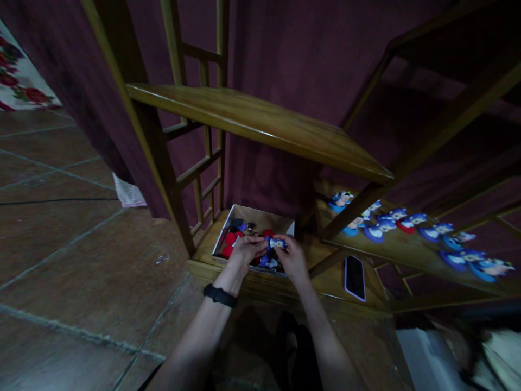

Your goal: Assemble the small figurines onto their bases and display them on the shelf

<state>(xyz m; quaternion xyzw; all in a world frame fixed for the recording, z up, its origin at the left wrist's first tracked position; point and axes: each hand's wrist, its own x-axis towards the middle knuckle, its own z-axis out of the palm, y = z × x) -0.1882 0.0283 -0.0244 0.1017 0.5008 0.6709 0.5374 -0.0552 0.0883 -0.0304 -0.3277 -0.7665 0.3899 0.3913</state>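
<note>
Nearest, a black wristband [220,295] on the left forearm, its face turned so no maker's mark can be read. Beyond it, both hands over an open box [266,215] on the low wooden ledge [321,255]. Small purple-and-white figurine [278,244] held between them, above the box: left hand [248,250] with thumb and fingers pinching its purple end, right hand [293,258] with thumb and index finger closed on the other end. Handling, as judged: grip by the sturdier base, press lightly and straight, spare the small moulded parts, stay low over the box so a slip lands inside. Red discs [230,239] and loose pieces in the box; no lettering made out on its walls. Phone [354,278] to the right, screen dark. Farther right, a row of similar figurines [411,221] on a shelf; too small for labels. Behind, plain maroon curtain [268,168], no writing seen.
</note>
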